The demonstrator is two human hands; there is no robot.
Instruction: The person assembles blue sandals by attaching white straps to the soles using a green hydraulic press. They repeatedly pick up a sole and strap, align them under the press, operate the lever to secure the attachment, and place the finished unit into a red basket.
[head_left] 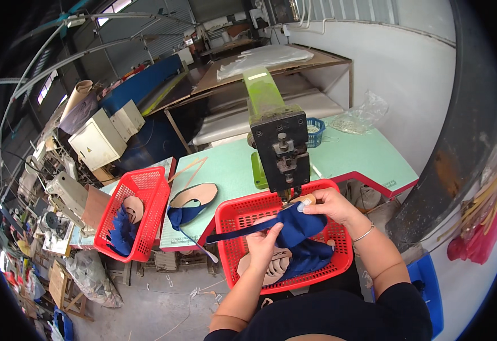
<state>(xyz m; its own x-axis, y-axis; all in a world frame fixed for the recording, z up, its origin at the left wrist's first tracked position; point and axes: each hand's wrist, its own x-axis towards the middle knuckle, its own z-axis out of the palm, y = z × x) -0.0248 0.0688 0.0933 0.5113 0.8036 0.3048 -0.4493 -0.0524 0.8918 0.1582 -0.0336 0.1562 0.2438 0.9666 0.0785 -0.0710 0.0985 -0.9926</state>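
Fingers [316, 209] of left hand [261, 245] and right hand [337, 207] pinching blue piece [300, 225], over red basket [345, 244], table's [362, 154] front edge; likely mid-batch, basketed pieces [310, 258] done or waiting, can't tell

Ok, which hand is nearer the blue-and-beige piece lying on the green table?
Left. The left hand is to the right of the piece, pinching the blue fabric; the right hand is farther right, also on that fabric.

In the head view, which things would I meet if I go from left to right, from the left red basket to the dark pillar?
Left red basket, blue-and-beige piece on the green table, left hand, right hand, dark pillar.
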